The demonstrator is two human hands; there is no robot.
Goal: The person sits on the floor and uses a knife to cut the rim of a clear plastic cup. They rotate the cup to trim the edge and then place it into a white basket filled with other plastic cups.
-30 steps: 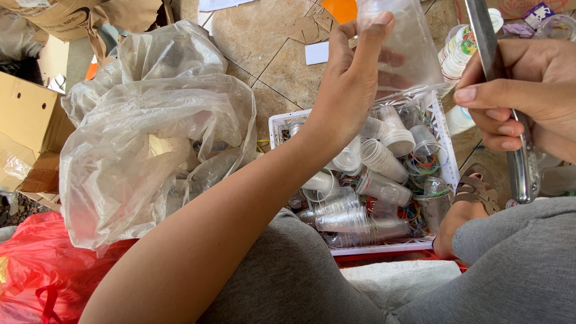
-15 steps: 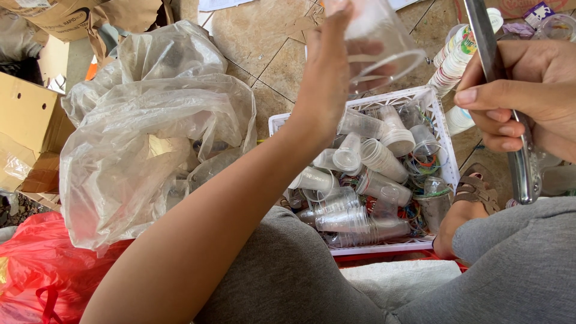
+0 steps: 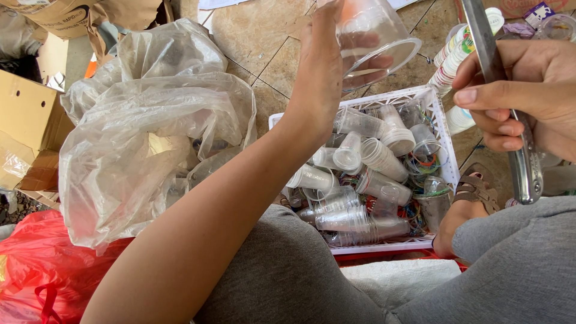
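Two bare hands are busy above a white plastic crate [image 3: 441, 114] that sits on the tiled floor [image 3: 252, 36]. The left hand [image 3: 321, 78] is raised, its grip closed around a clear plastic cup [image 3: 375, 42], which is tilted with the mouth facing lower right, held above the crate's far edge. The right hand [image 3: 528, 90] has its grip wrapped tight on a metal tool handle [image 3: 522, 162] that points down beside the crate. Inside the crate lie many clear cups [image 3: 360, 174], jumbled on their sides. A large clear plastic bag [image 3: 144, 138] bulges just left of the crate, a red bag [image 3: 36, 270] below it, and a cardboard box [image 3: 24, 120] at far left.
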